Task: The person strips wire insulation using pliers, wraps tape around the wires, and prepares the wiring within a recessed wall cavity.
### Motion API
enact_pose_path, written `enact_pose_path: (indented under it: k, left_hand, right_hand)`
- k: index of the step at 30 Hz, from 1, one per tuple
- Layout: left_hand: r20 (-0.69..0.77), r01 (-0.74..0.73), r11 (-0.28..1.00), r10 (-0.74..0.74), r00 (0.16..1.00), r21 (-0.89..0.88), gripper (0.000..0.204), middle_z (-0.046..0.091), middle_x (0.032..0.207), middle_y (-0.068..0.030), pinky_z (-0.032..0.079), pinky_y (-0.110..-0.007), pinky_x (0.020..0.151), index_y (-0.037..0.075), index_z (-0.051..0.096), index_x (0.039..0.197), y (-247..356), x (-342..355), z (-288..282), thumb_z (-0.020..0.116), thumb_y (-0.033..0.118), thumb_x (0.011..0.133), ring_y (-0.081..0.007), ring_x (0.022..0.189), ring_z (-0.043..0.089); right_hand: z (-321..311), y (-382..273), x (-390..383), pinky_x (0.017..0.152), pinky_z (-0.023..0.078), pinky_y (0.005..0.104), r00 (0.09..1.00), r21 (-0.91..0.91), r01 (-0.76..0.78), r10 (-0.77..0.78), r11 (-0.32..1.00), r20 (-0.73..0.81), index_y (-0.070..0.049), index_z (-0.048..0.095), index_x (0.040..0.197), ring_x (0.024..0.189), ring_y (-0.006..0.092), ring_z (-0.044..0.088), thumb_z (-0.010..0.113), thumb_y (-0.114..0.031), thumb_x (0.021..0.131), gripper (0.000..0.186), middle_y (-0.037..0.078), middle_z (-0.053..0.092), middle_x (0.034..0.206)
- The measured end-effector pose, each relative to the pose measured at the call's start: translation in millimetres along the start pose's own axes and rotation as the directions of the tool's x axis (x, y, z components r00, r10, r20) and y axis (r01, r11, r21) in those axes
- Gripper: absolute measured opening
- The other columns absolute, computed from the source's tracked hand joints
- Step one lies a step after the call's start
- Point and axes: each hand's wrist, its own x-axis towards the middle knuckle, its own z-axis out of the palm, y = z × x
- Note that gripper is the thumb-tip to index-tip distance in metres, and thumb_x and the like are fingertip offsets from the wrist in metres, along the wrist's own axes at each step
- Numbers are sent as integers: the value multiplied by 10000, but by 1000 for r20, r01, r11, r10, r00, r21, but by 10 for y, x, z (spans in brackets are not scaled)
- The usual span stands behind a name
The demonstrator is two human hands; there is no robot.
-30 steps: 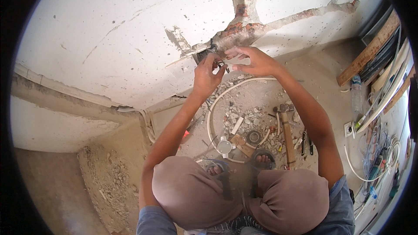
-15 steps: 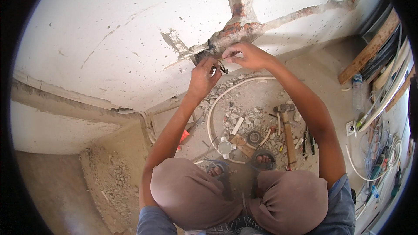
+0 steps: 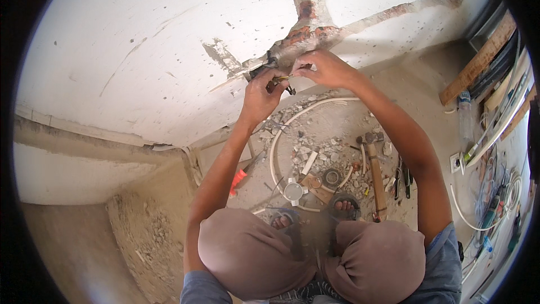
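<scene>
My left hand (image 3: 261, 97) is closed in a pinch on a thin yellowish wire (image 3: 284, 77) by the wall cavity. From the right, my right hand (image 3: 322, 70) pinches the same wire's other side, thumb and forefinger together. Behind my left fingers a dark box-like recess (image 3: 260, 69) sits in the broken wall, partly hidden. A short black piece (image 3: 290, 90) hangs just below the fingers; its kind is too small to tell. The wire's ends are hidden by my fingertips.
A chased groove (image 3: 308, 14) runs up the white wall. On the floor lie rubble (image 3: 315, 149), a curved white conduit (image 3: 274, 149), a round junction box (image 3: 293, 191), a tape roll (image 3: 332, 178), a wooden-handled hammer (image 3: 377, 183) and an orange-handled tool (image 3: 238, 180). Cables (image 3: 509, 194) lie right.
My hands stay at the wall cavity, and the fingers have shifted slightly. More of the yellowish wire shows between them. The whole view has tilted a little.
</scene>
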Motion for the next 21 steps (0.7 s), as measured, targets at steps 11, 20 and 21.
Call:
enact_pose_path:
  k: [11, 20, 21]
  left_hand:
    - [46, 123, 985, -118, 992, -118, 216, 700, 958, -117, 507, -331, 806, -14, 689, 1113, 2, 47, -21, 632, 159, 995, -177, 825, 615]
    - [-112, 15, 998, -9, 994, 57, 160, 688, 823, -97, 492, -326, 597, 41, 633, 1043, 118, 14, 119, 727, 120, 939, -185, 630, 614]
    - [-135, -33, 995, 45, 990, 92, 159, 694, 830, -100, 495, -335, 590, 47, 636, 1054, 111, 18, 132, 723, 116, 941, -207, 616, 620]
  right_hand:
    - [-78, -63, 101, 875, 506, 488, 961, -279, 267, -277, 922, 7, -16, 698, 1036, 1029, 334, 644, 581, -18, 942, 150, 136, 642, 931]
    - [108, 84, 4, 799, 551, 372, 970, 57, 30, -15, 998, -241, 33, 672, 1037, 864, 270, 694, 664, -124, 973, 170, 127, 698, 920]
    - [194, 117, -30, 781, 544, 369, 962, 159, -25, 67, 987, -265, 18, 684, 1037, 846, 270, 693, 677, -162, 971, 192, 135, 709, 925]
